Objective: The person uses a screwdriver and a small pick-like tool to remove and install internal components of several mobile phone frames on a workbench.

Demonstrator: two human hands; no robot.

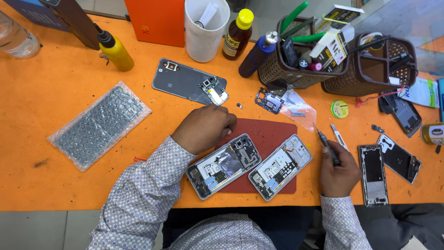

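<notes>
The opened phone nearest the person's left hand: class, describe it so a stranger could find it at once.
Start at the dark red rectangular work mat on the orange table. Two opened phones lie tilted side by side on it; take the left-hand opened phone, just below the left hand. Unlike its silver-framed neighbour, its frame is dark grey.

A bubble-wrap pouch lay far left, while a white cup, brown bottle and two woven baskets stood along the back edge.
</notes>
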